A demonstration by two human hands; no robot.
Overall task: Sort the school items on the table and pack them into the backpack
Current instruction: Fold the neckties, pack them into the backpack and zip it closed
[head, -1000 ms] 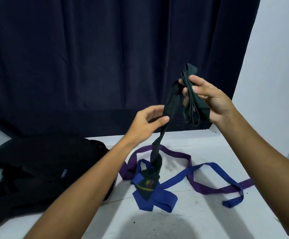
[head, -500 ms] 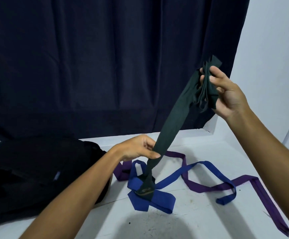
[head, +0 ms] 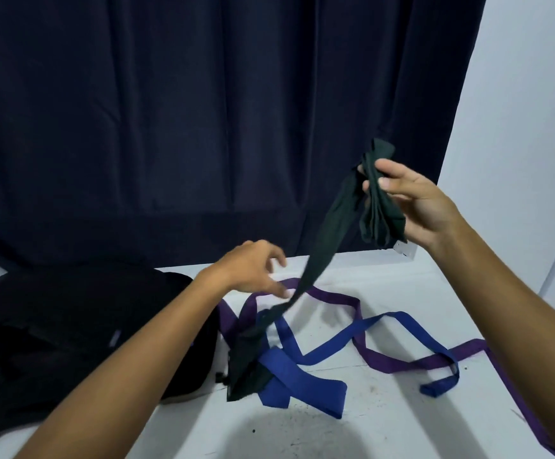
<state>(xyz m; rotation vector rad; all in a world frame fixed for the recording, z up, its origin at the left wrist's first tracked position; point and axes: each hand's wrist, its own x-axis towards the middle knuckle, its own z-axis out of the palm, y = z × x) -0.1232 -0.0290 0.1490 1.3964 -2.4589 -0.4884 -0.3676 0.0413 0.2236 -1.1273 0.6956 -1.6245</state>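
Green tie (head: 327, 233) folds gripped in right hand (head: 417, 207), left hand (head: 253, 270) loose beside its strip

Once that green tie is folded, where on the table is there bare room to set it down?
Bare table lies near the front edge, between the blue tie and the purple tie, and at the far strip behind them. The middle is crowded with tangled ties; the black backpack fills the left.

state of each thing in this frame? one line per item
green tie: part folded in the right hand, wide end on the table
right hand: raised, grips the folded tie
left hand: fingers loose beside the hanging tie; contact unclear
blue tie: loose on the table
purple tie: loose on the table
backpack: lying on the table
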